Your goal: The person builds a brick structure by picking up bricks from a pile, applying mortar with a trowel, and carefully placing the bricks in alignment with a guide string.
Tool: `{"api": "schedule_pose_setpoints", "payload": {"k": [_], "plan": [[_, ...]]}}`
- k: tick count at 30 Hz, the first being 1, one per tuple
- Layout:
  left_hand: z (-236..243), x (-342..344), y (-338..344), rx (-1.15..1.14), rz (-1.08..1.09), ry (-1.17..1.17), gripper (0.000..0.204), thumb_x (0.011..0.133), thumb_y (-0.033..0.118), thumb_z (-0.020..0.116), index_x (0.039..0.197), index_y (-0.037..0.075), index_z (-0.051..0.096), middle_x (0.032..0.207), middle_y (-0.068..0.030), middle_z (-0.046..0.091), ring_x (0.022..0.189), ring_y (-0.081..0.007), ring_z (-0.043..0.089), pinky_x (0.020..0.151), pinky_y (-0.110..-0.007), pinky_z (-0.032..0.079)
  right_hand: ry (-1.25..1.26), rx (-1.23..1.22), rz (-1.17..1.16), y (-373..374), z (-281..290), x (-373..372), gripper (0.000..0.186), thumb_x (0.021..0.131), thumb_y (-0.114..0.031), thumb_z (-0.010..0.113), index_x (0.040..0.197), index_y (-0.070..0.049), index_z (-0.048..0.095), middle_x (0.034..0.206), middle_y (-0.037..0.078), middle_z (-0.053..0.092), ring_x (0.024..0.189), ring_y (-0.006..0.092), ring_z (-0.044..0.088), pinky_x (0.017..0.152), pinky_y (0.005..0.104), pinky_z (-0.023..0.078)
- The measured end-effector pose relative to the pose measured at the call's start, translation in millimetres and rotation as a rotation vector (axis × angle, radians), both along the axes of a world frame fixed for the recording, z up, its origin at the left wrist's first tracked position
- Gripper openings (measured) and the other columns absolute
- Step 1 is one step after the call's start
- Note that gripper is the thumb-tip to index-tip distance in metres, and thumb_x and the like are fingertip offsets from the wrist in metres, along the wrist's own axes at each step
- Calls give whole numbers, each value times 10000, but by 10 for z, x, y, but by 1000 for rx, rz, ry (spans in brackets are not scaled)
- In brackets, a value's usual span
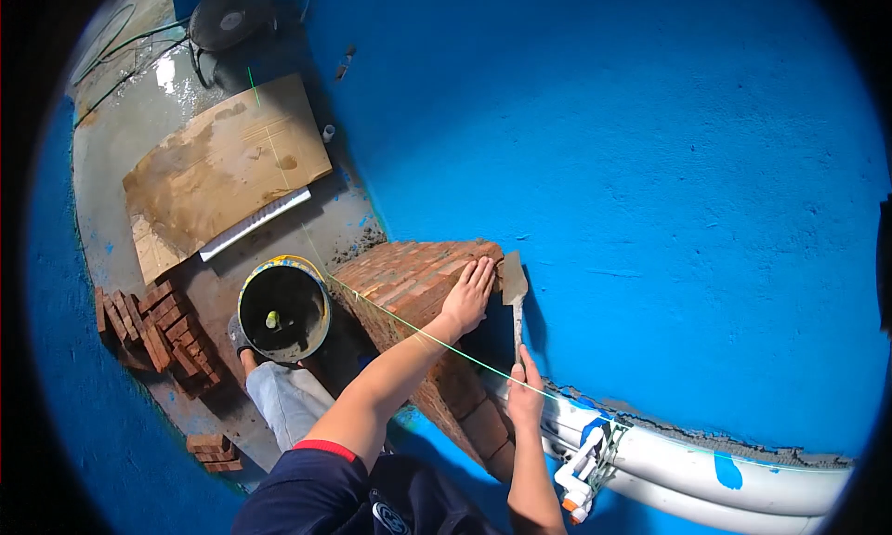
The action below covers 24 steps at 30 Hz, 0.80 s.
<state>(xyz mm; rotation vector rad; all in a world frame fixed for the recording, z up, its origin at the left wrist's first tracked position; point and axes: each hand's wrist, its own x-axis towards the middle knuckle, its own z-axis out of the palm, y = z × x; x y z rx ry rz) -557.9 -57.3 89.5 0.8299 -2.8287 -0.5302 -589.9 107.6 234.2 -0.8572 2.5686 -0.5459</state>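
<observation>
My left hand [469,298] rests on the top end of a red brick wall [409,273], its fingers stretched over a brick beside the blue wall. My right hand [526,386] is wrapped round the handle of a trowel [515,282]. The trowel's mortar-smeared blade is upright against the wall's end, just right of my left fingertips. A taut green string [400,319] runs along the brickwork and passes over my left forearm and close to my right hand. Left of the brickwork stands a bucket [325,303] with dark, wet contents and a small yellow-green thing inside.
Stacked bricks [177,335] lie at the left, with a smaller pile [214,453] nearer me. Stained cardboard [223,163] covers the floor beyond the bucket, near a black fan [230,19]. White pipes [697,465] with a valve run along the blue wall [669,210] at right.
</observation>
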Motion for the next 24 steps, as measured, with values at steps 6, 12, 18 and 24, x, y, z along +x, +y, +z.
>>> {"api": "schedule_pose_setpoints", "payload": {"k": [6,12,18,24], "plan": [[-52,8,-9,0,6,57,900,752,500,633,1411,-18,308,1509,-186,212,1414,-319,154,1151,-458,98,273,192,295,-975,718,-122,308,880,-182,568,1180,-137,619,1041,196,639,923,374,625,763,412,501],[-158,-64,48,-50,59,105,875,764,500,611,1408,-13,318,1505,-179,230,1414,-313,159,1150,-467,92,585,660,777,-2329,900,-177,297,850,-214,596,1141,-233,650,963,112,675,884,319,641,732,412,508],[-209,-88,100,-83,86,84,760,842,429,500,1417,-24,297,1509,-175,230,1410,-315,175,1149,-465,96,761,1058,1031,-2797,442,-202,315,832,-131,537,1056,-283,697,922,100,692,874,255,665,725,388,525],[-213,-89,88,-67,74,81,678,869,357,448,1413,-23,308,1501,-175,252,1407,-311,194,1149,-462,99,793,1245,1043,-2888,587,-200,346,803,-102,552,1068,-278,689,997,90,685,921,262,660,758,396,532]]}}
